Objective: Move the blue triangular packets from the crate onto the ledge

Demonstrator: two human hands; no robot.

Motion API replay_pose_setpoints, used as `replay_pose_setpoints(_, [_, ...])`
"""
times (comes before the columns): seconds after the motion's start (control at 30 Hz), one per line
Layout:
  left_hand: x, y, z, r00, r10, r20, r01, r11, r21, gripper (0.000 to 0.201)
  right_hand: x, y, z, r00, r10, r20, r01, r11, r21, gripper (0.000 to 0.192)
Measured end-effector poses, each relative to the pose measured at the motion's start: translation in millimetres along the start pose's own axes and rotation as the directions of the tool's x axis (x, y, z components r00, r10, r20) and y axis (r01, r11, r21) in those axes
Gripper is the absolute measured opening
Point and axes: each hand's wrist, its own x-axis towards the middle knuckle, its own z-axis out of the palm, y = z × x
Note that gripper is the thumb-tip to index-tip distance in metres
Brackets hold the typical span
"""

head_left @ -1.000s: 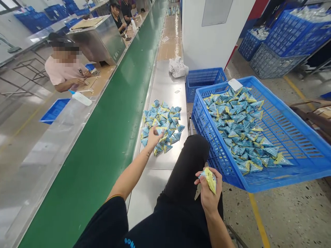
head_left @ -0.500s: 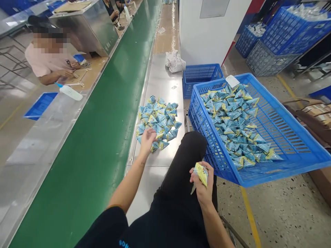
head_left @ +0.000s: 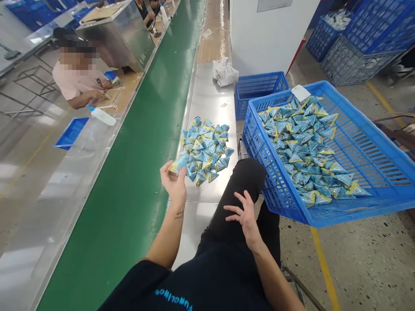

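Packet in left hand

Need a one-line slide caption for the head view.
Left hand lifts one blue packet beside the pile on the steel table; right hand open and empty near the blue crate.

Two bare hands show at the steel desk: the left hand with one triangular packet, the right hand with none. Two heaps of blue-and-yellow packets, each too many to count: one pile at the desk's right edge, one in the tilted blue crate. One smaller blue crate behind it. One green belt. One crumpled striped cloth. One seated person in pink opposite, two more farther off.
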Motion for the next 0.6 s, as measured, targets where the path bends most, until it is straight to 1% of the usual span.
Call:
replay_pose_setpoints(0.03, [8,-8,-0.6,0.999,-0.02,0.025,0.019,0.999,0.032,0.033,0,0,-2,0.999,0.004,-0.034,-0.004,1.0,-0.013,0.076])
replay_pose_setpoints(0.1, [17,-22,1.6,0.98,-0.012,0.197,-0.007,0.995,0.095,0.035,-1,-1,-6,0.997,0.011,-0.077,-0.014,0.999,-0.035,0.069])
replay_pose_setpoints(0.13, [20,-29,5.1,0.971,-0.015,0.237,-0.017,0.991,0.131,0.035,-1,-2,-8,0.996,0.011,-0.088,-0.016,0.999,-0.048,0.066])
replay_pose_setpoints(0.17, [23,-37,10.5,0.974,-0.027,0.227,-0.012,0.985,0.171,0.034,-1,-3,-10,0.995,0.01,-0.095,-0.016,0.998,-0.061,0.064])
replay_pose_setpoints(0.2, [26,-46,18.1,0.977,-0.046,0.207,0.001,0.977,0.212,0.033,-1,-3,-11,0.995,0.01,-0.102,-0.018,0.997,-0.075,0.062])
replay_pose_setpoints(0.23, [31,-55,27.6,0.975,-0.069,0.211,0.015,0.969,0.247,0.032,-1,-4,-12,0.994,0.012,-0.113,-0.022,0.996,-0.088,0.061])
replay_pose_setpoints(0.27, [36,-65,38.8,0.962,-0.09,0.258,0.016,0.961,0.275,0.032,-1,-5,-13,0.992,0.018,-0.124,-0.03,0.995,-0.1,0.06])
replay_pose_setpoints(0.33, [48,-85,63.4,0.907,-0.121,0.404,-0.012,0.95,0.313,0.031,-3,-6,-14,0.989,0.03,-0.146,-0.046,0.993,-0.111,0.058])
replay_pose_setpoints(0.37, [55,-94,75.1,0.884,-0.133,0.448,-0.022,0.946,0.324,0.032,-3,-6,-14,0.987,0.033,-0.155,-0.05,0.992,-0.111,0.056])
replay_pose_setpoints(0.4, [63,-102,85.2,0.876,-0.145,0.459,-0.019,0.943,0.332,0.033,-4,-6,-15,0.987,0.035,-0.157,-0.053,0.992,-0.113,0.055])
replay_pose_setpoints(0.47, [76,-114,98.2,0.88,-0.162,0.445,-0.002,0.938,0.345,0.037,-6,-8,-17,0.989,0.037,-0.143,-0.055,0.991,-0.121,0.054])
replay_pose_setpoints(0.53, [82,-120,99.6,0.892,-0.172,0.418,0.013,0.934,0.356,0.042,-7,-12,-23,0.983,0.005,-0.181,-0.03,0.991,-0.133,0.053])
replay_pose_setpoints(0.6, [76,-116,90.3,0.905,-0.172,0.389,0.022,0.932,0.361,0.043,-8,-23,-36,0.961,-0.068,-0.27,0.027,0.988,-0.153,0.049])
